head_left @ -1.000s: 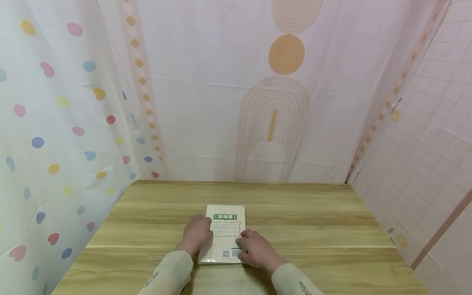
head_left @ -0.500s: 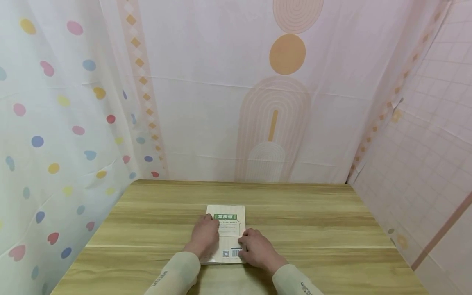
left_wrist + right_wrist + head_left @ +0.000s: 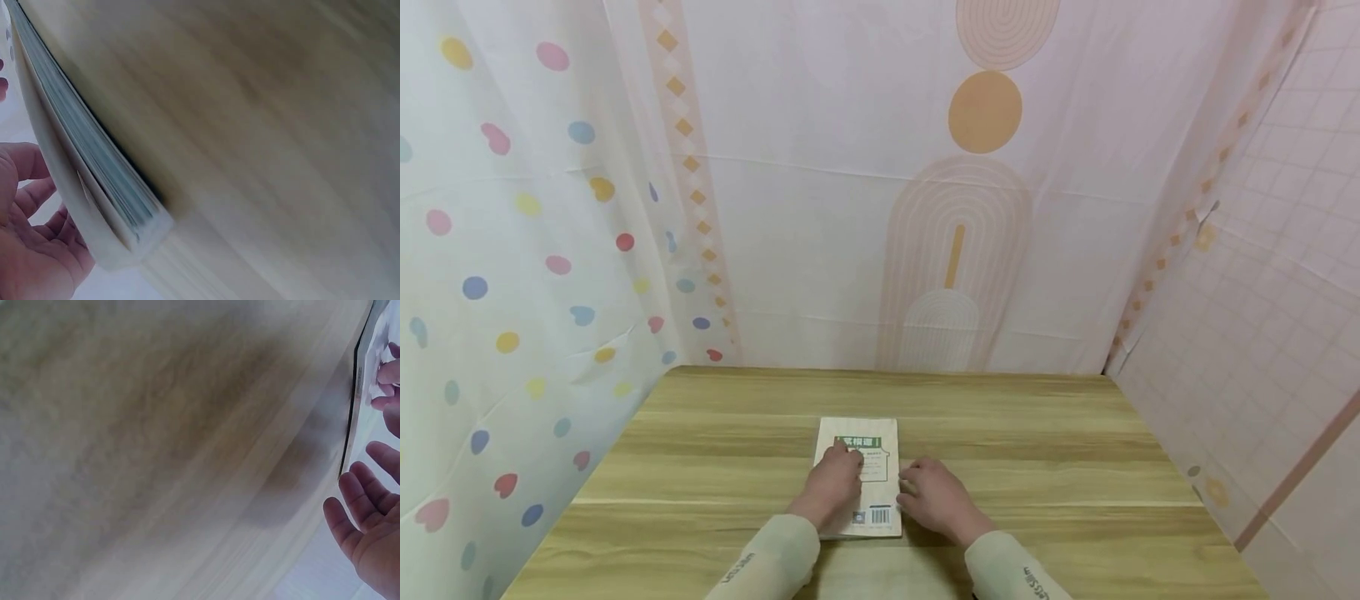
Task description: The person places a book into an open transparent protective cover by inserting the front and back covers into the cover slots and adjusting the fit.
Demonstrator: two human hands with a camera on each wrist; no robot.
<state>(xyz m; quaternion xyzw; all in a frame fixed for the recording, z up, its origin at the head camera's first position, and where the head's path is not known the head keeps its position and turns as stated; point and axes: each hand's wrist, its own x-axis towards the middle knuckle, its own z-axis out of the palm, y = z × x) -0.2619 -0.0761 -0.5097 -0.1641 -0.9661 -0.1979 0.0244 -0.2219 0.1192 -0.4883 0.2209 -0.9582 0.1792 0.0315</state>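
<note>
A pale paperback book [image 3: 877, 497] with a green title band and a barcode lies on the table, its long sides running away from me. My left hand [image 3: 833, 483] rests over the left half of the cover, fingers loosely bent on the printed panel. In the left wrist view the page edges [image 3: 94, 144] show, the cover bowed a little off them near the corner. Beside the book's right edge is my right hand [image 3: 936, 498], fingertips right at that edge. The right wrist view shows its fingers [image 3: 357, 495] spread and relaxed, gripping nothing.
The wood-grain table [image 3: 1037, 450] stretches out around the book. A white curtain [image 3: 805, 250] with arch patterns hangs along its back edge. A dotted curtain [image 3: 527, 308] hangs on the left and a checked one [image 3: 1262, 333] on the right.
My left hand has slid rightward from the book's left edge onto its cover. My right hand has shifted slightly right, off the cover to the edge. The book stays nearly in place.
</note>
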